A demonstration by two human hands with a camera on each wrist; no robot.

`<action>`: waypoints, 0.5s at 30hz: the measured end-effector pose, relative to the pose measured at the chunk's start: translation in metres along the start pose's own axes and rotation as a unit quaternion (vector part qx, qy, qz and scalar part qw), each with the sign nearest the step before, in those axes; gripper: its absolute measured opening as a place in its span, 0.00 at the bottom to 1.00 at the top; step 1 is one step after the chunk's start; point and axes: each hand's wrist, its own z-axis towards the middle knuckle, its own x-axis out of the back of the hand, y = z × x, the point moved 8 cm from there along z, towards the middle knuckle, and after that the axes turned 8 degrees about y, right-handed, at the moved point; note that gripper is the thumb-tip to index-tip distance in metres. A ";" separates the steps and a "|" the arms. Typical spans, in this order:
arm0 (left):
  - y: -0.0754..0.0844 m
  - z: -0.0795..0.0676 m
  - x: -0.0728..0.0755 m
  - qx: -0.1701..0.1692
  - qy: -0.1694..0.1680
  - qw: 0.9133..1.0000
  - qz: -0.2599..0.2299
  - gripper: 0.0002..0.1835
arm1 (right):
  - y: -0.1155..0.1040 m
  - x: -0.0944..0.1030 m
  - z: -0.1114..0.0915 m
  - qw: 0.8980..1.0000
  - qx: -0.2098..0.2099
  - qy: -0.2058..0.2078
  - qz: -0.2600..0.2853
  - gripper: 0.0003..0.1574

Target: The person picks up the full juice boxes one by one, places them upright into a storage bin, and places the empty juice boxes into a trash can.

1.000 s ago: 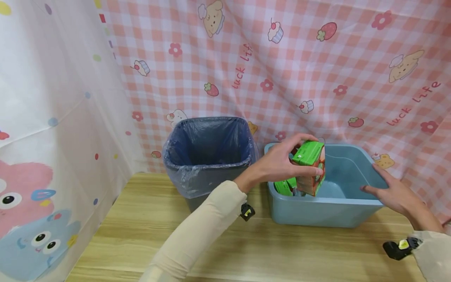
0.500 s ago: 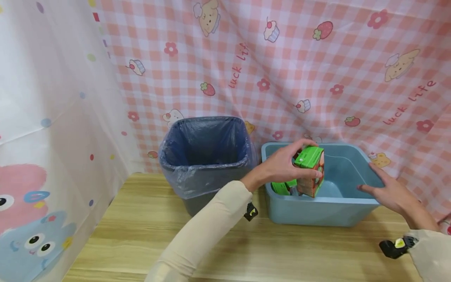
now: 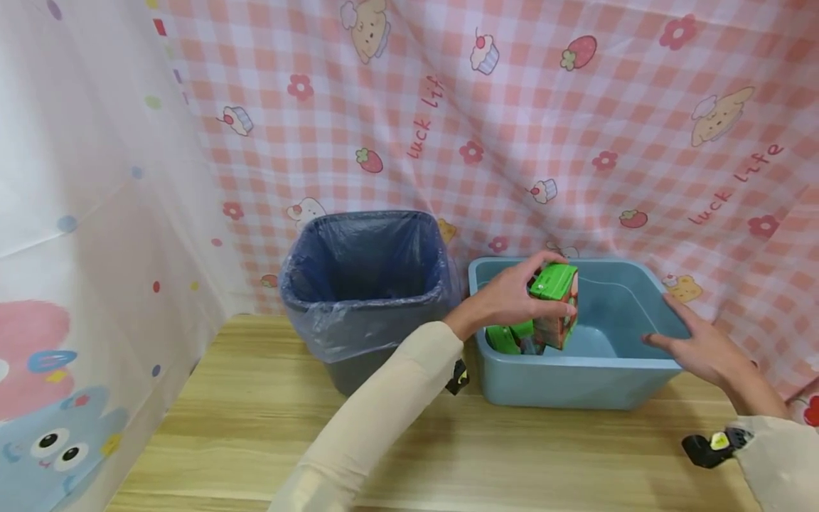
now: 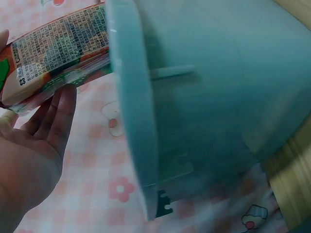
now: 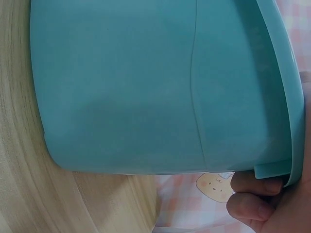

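My left hand [image 3: 512, 295] grips a juice carton [image 3: 554, 281] with a green top and orange-red printed sides, thumb across the front and fingers behind. It is held upright with a slight tilt over the left half of a blue plastic tub [image 3: 576, 385]. In the left wrist view, small print covers one side of the carton [image 4: 63, 43]. Below it, more green-topped packaging [image 3: 502, 340] lies at the tub's left end, partly hidden. At the tub's right end my right hand [image 3: 707, 348] holds the rim; the right wrist view shows fingers [image 5: 250, 206] curled under it.
Left of the tub stands a grey bin [image 3: 367, 302] lined with a translucent bag folded over its rim. Both sit on a wooden table [image 3: 512, 455]. A pink checked cloth [image 3: 409, 107] hangs behind, and a white printed curtain [image 3: 109, 213] hangs at the left.
The head view has swung slightly right, so everything shifts left in it. The carton dipped a little, then rose slightly. My right hand stays at the tub's rim.
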 end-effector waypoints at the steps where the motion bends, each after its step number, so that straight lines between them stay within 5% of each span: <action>1: -0.002 0.002 -0.002 0.002 -0.002 1.000 0.002 0.36 | 0.000 0.000 0.000 1.000 0.001 0.000 -0.001 0.62; 15: -0.012 0.016 -0.028 0.004 -0.060 0.998 0.031 0.36 | 0.002 0.000 0.001 1.000 0.002 0.007 0.006 0.61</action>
